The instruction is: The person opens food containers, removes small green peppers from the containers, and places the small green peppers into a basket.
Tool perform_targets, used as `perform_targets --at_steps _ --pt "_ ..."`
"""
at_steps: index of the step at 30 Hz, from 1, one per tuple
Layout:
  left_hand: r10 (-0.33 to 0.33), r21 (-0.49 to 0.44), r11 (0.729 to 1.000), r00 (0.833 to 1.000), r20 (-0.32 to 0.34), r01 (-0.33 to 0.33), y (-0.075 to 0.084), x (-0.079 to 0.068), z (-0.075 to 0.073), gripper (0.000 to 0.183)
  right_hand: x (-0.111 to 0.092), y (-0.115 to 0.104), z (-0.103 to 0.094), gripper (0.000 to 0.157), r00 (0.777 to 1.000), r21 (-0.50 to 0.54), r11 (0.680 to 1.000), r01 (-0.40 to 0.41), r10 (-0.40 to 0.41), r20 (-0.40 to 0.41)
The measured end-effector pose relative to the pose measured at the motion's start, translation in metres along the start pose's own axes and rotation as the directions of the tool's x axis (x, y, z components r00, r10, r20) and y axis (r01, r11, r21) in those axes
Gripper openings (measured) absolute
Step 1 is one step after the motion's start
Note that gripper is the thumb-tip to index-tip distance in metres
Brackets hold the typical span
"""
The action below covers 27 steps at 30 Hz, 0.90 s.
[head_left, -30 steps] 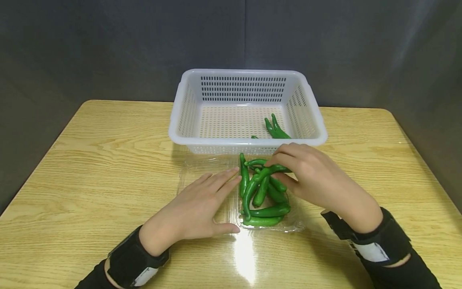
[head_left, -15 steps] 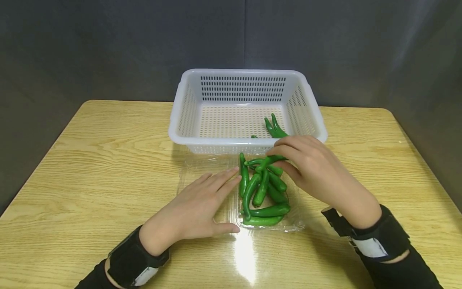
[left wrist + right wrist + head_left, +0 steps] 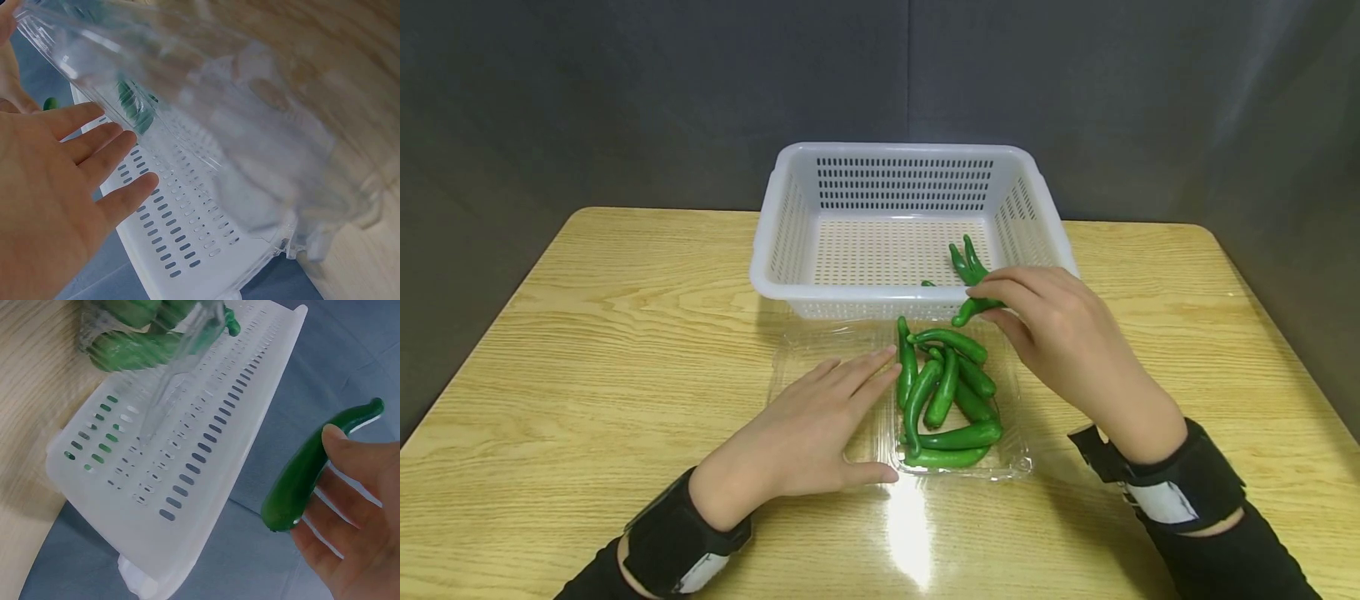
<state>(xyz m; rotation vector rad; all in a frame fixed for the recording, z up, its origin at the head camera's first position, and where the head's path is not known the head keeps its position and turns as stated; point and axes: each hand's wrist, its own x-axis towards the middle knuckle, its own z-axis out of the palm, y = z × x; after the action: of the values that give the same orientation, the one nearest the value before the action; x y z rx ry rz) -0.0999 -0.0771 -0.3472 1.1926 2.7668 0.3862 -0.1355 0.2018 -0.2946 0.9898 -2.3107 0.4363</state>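
We're in what looks like a screened-off booth, more test lab than home: dark panels (image 3: 662,92) wall in a plain wooden table (image 3: 587,375) behind and at both sides, and here are black straps (image 3: 1180,479), one per wrist!

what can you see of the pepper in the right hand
The pepper is smooth, glossy and dark green, thick and blunt at one end, tapering to a narrow, bent tip. It looks whole. The right hand pinches it between thumb and fingers, in the air, shown against the near side of the white basket in the head view.
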Motion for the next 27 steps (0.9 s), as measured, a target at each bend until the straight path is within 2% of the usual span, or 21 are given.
perform_targets --at_steps 9,17,27 --pt "-0.002 0.008 1.0 1.0 0.002 0.002 0.0 0.0 0.0 0.105 -0.001 0.007 0.002 0.031 0.998 -0.048 0.998 -0.039 0.037 -0.041" --pt "-0.001 0.008 1.0 1.0 -0.004 0.001 0.0 0.0 0.0 0.104 -0.002 0.015 0.005 0.03 0.996 -0.042 0.997 -0.062 0.059 -0.063" --pt "0.005 -0.004 1.0 1.0 -0.009 -0.005 0.0 0.0 0.001 0.105 -0.005 0.022 0.007 0.029 0.989 -0.049 0.991 -0.127 0.122 -0.082"
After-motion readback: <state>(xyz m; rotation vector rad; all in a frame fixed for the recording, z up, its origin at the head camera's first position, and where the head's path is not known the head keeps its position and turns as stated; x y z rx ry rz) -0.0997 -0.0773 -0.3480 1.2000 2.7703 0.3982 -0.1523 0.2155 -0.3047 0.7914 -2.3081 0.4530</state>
